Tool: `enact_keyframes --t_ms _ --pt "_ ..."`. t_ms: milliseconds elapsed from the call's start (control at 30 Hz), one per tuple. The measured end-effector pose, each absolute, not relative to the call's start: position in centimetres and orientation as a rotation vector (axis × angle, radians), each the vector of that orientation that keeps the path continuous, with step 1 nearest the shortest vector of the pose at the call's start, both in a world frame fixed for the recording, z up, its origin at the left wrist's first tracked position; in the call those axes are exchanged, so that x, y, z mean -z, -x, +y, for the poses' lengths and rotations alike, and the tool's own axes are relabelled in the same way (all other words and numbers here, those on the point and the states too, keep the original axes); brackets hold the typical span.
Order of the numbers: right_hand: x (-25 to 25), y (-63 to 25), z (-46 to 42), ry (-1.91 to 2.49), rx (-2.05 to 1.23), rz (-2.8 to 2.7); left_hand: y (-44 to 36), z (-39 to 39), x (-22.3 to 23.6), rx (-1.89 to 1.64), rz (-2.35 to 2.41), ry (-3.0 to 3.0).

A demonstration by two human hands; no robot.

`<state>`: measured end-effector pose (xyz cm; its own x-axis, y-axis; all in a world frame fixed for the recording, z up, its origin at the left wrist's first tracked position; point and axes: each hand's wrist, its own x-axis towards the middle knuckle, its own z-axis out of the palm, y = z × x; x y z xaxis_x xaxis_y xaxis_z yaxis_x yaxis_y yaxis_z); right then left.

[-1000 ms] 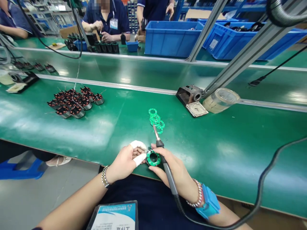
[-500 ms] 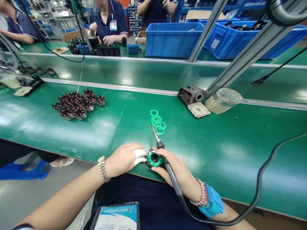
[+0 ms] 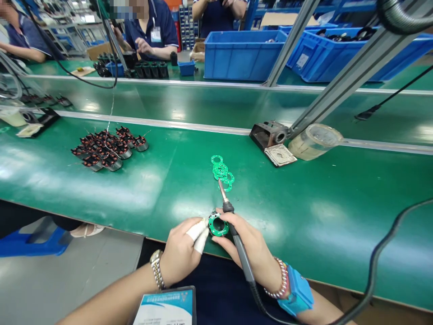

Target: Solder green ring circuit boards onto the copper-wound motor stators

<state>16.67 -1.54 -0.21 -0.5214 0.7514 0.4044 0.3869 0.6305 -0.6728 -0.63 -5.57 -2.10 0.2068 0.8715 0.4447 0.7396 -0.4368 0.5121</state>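
Observation:
My right hand (image 3: 252, 241) is closed round a soldering iron (image 3: 241, 255), its tip pointing away from me. The thumb and fingers of that hand also hold a small wire-wound motor stator, topped by a green ring-shaped circuit board (image 3: 214, 229). My left hand (image 3: 182, 248), with white covers on two fingers, pinches at the stator's left edge; any wire between the fingertips is too small to make out. Beyond the iron's tip, several loose green ring boards (image 3: 220, 169) lie overlapping on the bench.
A cluster of copper-wound stators (image 3: 106, 149) stands on the green bench (image 3: 287, 203) at left. A metal iron stand (image 3: 267, 134), a pad (image 3: 280, 155) and a cloudy plastic tub (image 3: 314, 142) are at right. Blue crates (image 3: 241, 56) and co-workers are across the bench; the iron's cable (image 3: 374, 257) loops right.
My left hand has turned, its wrist moving down and right while the fingertips stay at the stator. The iron's tip has shifted slightly right. A co-worker's hands have moved.

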Motion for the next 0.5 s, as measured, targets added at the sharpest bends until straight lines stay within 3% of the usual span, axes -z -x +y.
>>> enact_keyframes --t_ms 500 --pt "-0.6 -18.7 0.6 0.756 -0.802 -2.263 1.7 -5.6 0.9 -0.972 1.424 -1.936"
